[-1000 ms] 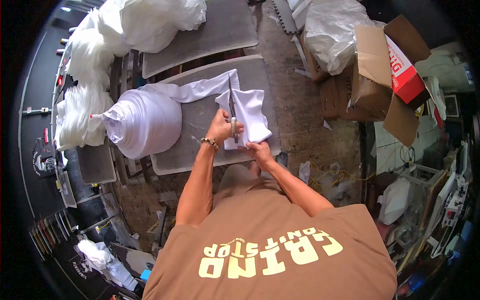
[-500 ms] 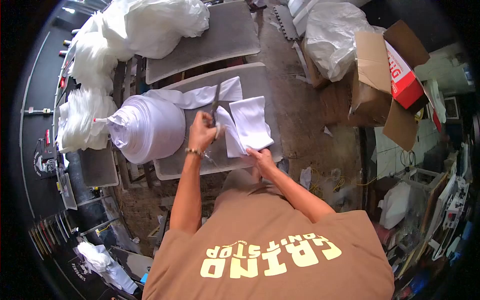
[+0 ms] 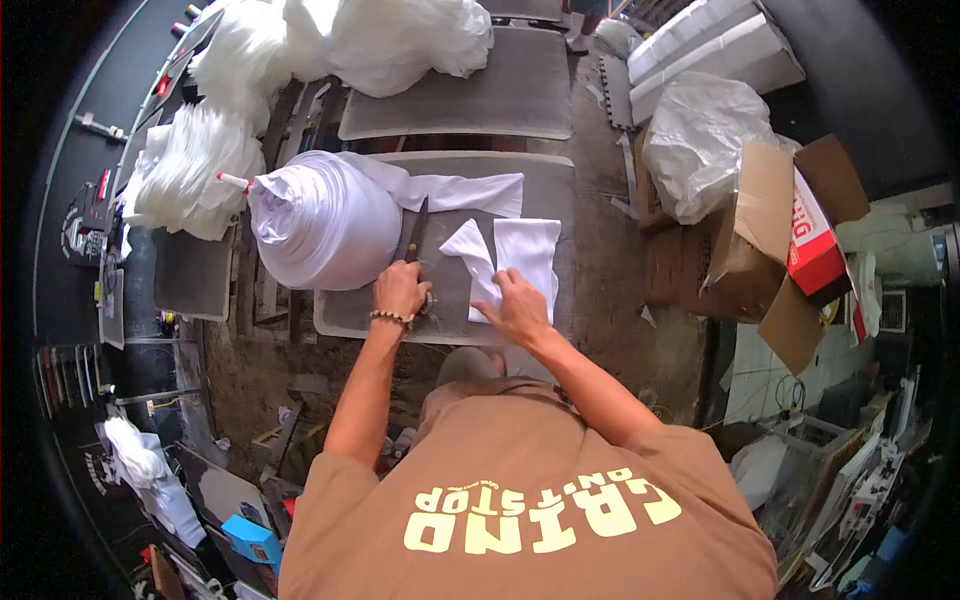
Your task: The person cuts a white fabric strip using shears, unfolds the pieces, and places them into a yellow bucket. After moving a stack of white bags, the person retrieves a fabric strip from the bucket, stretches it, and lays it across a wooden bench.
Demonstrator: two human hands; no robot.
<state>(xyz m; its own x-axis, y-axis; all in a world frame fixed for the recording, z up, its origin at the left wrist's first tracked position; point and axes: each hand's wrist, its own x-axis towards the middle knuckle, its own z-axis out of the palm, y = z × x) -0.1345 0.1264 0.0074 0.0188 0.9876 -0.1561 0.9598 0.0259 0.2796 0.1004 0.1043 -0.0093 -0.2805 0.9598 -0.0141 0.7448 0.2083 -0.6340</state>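
Note:
My left hand is closed around the handles of dark-bladed scissors, which lie low over the grey board, blades pointing away from me. Beside them, a large roll of white fabric stands at the left, and its loose end stretches right across the board. My right hand pinches a narrow white fabric piece near its lower end. Partly under that hand lies a wider cut white piece, flat on the board. The fingertips of my right hand are partly hidden by the cloth.
Behind is another grey board with bundled white material in plastic. More white stacks line the left. An open cardboard box holding a red box stands on the right, near a plastic bag.
My left hand has lowered the scissors from above the cloth to the board beside the roll. My right hand has shifted from the wide piece's lower edge onto the narrow piece. The view has shifted.

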